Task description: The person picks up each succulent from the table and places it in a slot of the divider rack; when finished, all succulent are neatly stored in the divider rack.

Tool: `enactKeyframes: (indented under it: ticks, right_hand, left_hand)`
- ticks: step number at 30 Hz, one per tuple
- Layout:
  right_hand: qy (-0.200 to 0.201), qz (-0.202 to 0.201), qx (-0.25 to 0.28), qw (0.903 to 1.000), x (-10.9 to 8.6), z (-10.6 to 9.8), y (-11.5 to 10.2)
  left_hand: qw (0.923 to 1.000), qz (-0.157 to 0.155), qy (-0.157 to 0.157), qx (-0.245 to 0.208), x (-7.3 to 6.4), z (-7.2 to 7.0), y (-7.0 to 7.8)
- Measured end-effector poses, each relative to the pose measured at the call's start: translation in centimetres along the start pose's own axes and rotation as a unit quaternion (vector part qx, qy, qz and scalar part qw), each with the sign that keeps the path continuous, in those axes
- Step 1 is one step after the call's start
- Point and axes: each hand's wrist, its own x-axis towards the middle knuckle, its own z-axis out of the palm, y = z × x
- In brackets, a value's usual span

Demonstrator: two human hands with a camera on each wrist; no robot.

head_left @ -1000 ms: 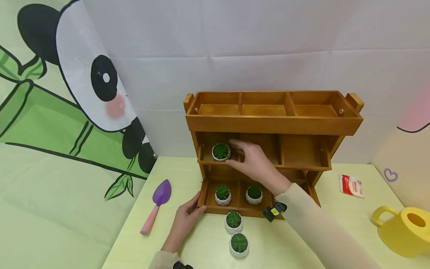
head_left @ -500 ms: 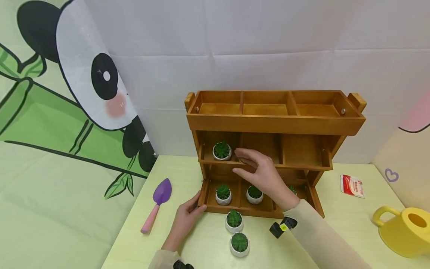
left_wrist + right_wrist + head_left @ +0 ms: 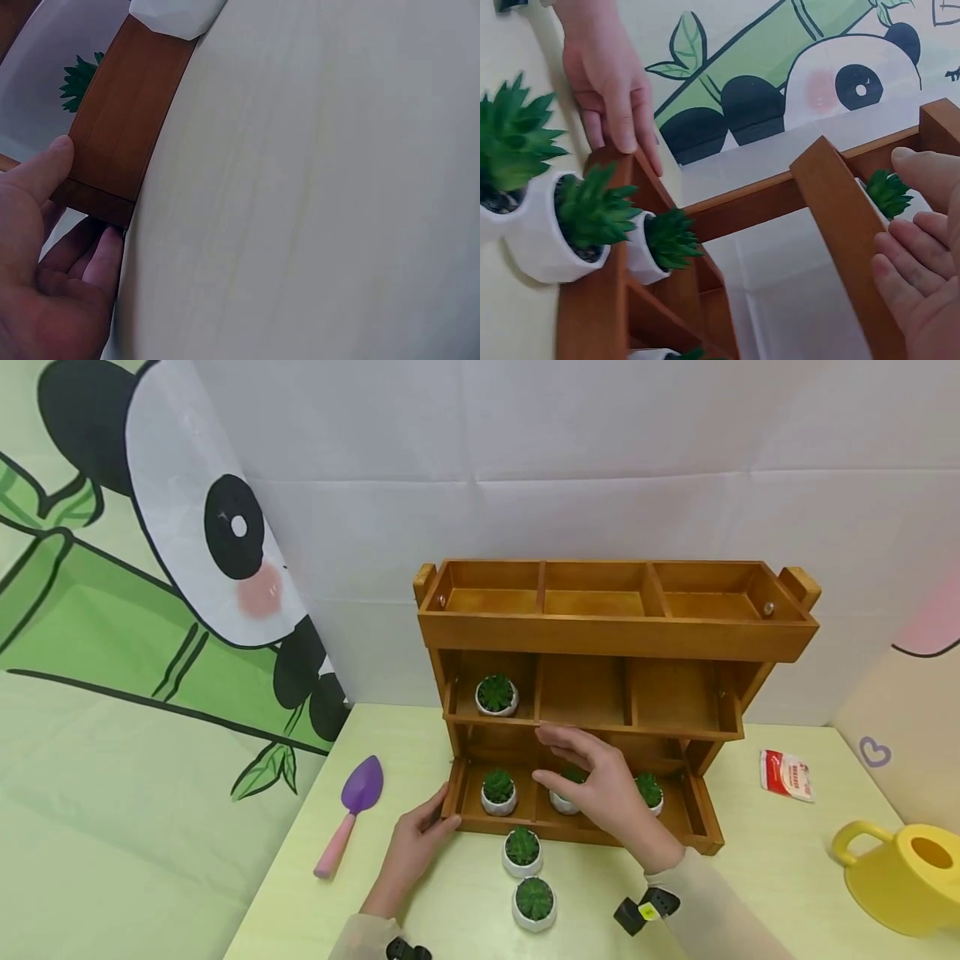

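Observation:
My left hand [image 3: 415, 847] grips the lower left corner of a wooden three-tier shelf [image 3: 611, 637]. In the left wrist view its thumb lies on the front board [image 3: 127, 112] and its fingers curl round the end. My right hand [image 3: 603, 789] holds nothing and hovers before the bottom tier, its thumb apart from its fingers. A potted succulent [image 3: 496, 695] sits in the left compartment of the middle tier. On the bottom tier stand a left succulent [image 3: 498, 792], a middle one partly hidden by my right hand, and a right succulent [image 3: 649, 792].
Two more potted succulents [image 3: 522, 852] stand on the table in front of the shelf. A purple trowel with a pink handle [image 3: 351, 817] lies at the left. At the right are a red and white packet [image 3: 786, 775] and a yellow watering can [image 3: 900, 877].
My right hand has let go of the succulent in the middle tier's left compartment and moved down and right, away from it. My left hand has stayed on the shelf corner.

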Motion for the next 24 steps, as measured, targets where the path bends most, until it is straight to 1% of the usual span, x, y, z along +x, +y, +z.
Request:
enactKeyframes:
  ticks: [6, 11, 16, 19, 24]
  right_hand:
    - [-0.002, 0.009, 0.034, 0.9994, -2.0, 0.8, 1.4]
    - [-0.007, 0.039, 0.060, 0.9974, -3.6, 1.4, 2.0]
    - [-0.014, 0.071, 0.081, 0.9942, -5.3, 1.6, 2.8]
    - [-0.016, 0.091, 0.089, 0.9917, -6.2, 1.8, 3.3]
    - [-0.020, 0.118, 0.079, 0.9896, -7.7, 1.8, 4.2]
  left_hand:
    - [1.0000, 0.000, 0.000, 0.000, 0.0, 0.0, -0.1]
    - [1.0000, -0.002, 0.002, 0.003, -0.1, 0.0, -0.1]
    - [1.0000, 0.004, 0.004, 0.004, -0.4, 0.0, -0.2]
    - [1.0000, 0.008, 0.002, 0.005, -0.3, 0.0, -0.1]
    - [0.9999, 0.009, 0.000, 0.006, -0.1, 0.0, -0.1]
